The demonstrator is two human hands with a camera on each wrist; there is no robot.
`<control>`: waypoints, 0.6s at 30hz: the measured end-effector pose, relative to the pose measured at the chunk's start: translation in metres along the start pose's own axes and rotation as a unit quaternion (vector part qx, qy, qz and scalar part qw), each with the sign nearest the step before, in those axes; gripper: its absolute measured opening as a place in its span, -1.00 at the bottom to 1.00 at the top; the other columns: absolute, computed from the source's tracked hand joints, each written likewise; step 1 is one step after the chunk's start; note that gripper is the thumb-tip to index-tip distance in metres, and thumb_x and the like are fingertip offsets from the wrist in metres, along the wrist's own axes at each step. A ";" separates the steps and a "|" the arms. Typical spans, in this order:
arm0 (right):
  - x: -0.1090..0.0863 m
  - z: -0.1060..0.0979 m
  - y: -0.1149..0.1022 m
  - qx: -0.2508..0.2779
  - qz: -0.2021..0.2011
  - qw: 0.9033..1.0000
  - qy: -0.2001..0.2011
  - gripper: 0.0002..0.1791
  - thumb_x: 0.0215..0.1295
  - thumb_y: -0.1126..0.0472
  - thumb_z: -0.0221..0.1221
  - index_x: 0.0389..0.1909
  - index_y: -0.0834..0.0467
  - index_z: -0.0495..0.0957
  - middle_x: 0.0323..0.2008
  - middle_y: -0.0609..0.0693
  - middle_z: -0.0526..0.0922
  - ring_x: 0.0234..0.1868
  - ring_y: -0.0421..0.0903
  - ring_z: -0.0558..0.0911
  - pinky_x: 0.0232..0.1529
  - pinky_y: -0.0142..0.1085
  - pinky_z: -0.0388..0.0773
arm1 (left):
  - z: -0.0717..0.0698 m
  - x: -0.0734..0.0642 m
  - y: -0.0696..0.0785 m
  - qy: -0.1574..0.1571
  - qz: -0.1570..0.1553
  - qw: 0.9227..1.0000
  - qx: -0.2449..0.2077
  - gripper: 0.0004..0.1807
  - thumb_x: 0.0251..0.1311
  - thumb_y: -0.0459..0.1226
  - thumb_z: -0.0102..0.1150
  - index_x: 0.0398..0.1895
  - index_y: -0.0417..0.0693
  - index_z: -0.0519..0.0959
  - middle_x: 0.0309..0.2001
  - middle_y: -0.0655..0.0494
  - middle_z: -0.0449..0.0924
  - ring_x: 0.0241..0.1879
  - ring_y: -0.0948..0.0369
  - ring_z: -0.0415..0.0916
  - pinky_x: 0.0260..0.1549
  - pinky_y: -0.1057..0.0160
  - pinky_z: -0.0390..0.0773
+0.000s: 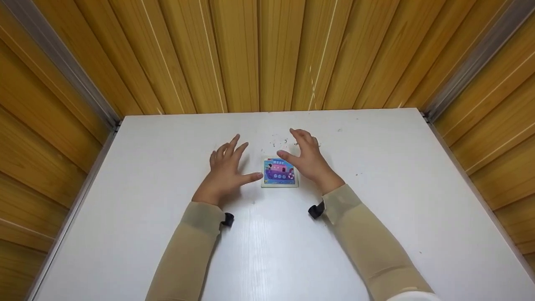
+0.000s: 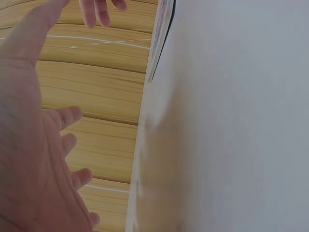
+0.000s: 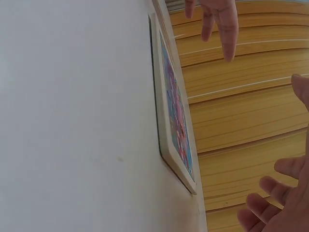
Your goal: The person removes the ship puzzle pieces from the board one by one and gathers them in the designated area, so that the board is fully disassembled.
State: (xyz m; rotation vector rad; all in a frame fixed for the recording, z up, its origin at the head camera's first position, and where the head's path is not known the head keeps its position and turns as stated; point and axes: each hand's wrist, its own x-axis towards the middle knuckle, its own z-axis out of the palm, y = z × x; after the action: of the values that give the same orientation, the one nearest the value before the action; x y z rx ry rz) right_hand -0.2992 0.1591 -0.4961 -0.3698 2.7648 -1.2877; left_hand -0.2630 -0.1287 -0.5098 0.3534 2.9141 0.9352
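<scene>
A small square picture puzzle (image 1: 279,171) with a pale frame and a pink and purple ship on blue lies flat on the white table (image 1: 259,251). Left of it my left hand (image 1: 225,171) is spread, its thumb tip right at the puzzle's left edge in the head view. On the other side my right hand (image 1: 309,159) has its fingers apart, the thumb overlapping the puzzle's top right corner. Both hands hold nothing. In the right wrist view the puzzle (image 3: 176,111) shows its thick edge; the left wrist view catches only a strip of the puzzle (image 2: 159,38).
Small dark specks (image 1: 280,141) are scattered on the table just beyond the puzzle. Yellow wood-patterned panels (image 1: 276,54) rise behind the table and at both sides. Black straps (image 1: 316,210) hang at the wrists under beige sleeves (image 1: 184,251).
</scene>
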 end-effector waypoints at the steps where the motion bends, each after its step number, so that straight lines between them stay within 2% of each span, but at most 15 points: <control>1: 0.000 0.001 -0.001 -0.003 -0.001 1.000 -0.004 0.12 0.51 -0.40 0.35 0.87 -0.03 0.10 0.85 0.08 0.01 0.85 0.21 0.00 0.81 0.37 0.12 | 0.001 0.000 0.000 -0.002 0.002 1.000 -0.001 0.28 0.22 0.41 0.49 0.89 0.25 0.09 0.93 0.18 -0.33 0.89 -0.20 -0.29 0.80 -0.47 -0.46; 11: -0.001 0.018 0.004 -0.028 -0.014 0.999 -0.036 0.17 0.45 -0.37 0.43 0.86 0.01 0.10 0.84 0.09 0.06 0.80 0.17 0.05 0.82 0.33 0.12 | 0.012 -0.001 -0.006 -0.016 0.030 0.999 0.001 0.32 0.22 0.45 0.47 0.91 0.22 0.05 0.93 0.22 -0.24 0.89 -0.19 -0.31 0.82 -0.42 -0.31; 18: -0.002 0.021 0.004 -0.079 -0.041 0.993 -0.074 -0.01 0.45 -0.31 0.45 0.72 0.10 0.41 0.74 0.10 0.30 0.75 0.20 0.16 0.81 0.30 0.11 | 0.017 0.000 -0.004 -0.027 0.038 0.999 0.008 0.35 0.19 0.45 0.51 0.91 0.21 0.04 0.92 0.31 -0.19 0.91 -0.13 -0.40 0.83 -0.36 -0.35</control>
State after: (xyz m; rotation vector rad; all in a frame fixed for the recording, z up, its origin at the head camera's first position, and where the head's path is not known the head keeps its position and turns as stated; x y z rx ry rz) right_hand -0.2943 0.1465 -0.5124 -0.5715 2.7588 -1.0124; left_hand -0.2618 -0.1225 -0.5259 0.4849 2.8801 0.8964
